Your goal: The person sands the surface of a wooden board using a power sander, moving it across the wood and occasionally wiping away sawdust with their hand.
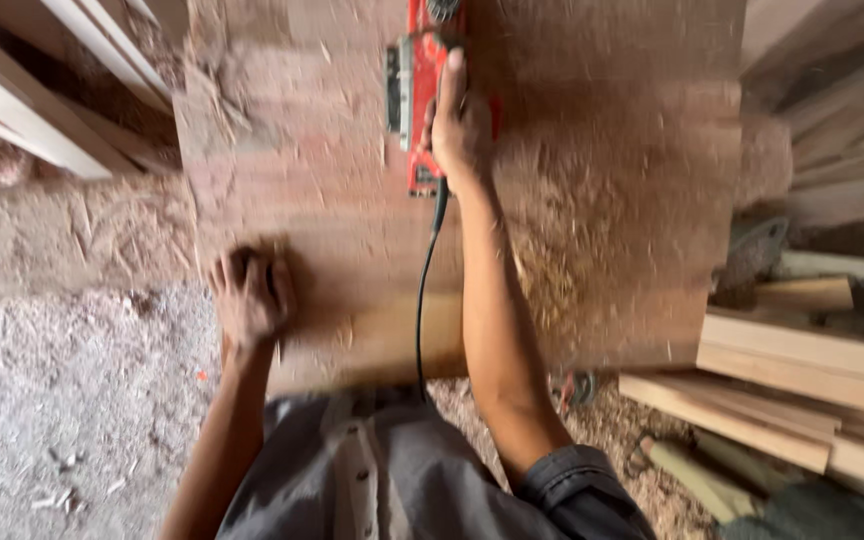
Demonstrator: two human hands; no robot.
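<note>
We're looking straight down at a wide wooden board [352, 200], and our left hand [249, 297] is pressing on its near corner, fingers curled under a bit, gripping nothing, just resting on the wood to steady it. A black power cord [422, 300] is running up the board just to the right of that hand. Further out, our right arm is reaching nearly straight across the board, and the right hand [460, 125] is wrapping over the top of a red electric planer [417, 100], grasping it with the index finger stretched forward along the body. The planer is sitting flat on the board near its far edge.

As for progress, we're guessing a fair bit is done already: loose shavings [572, 240] are piling up thick to the right of the planer hand, and the strip near the left hand is looking paler and smoother. The stretch to the left of the planer is looking rougher, so probably more passes to go. Stacked timber offcuts [802, 370] are lying beyond the board's right edge.
</note>
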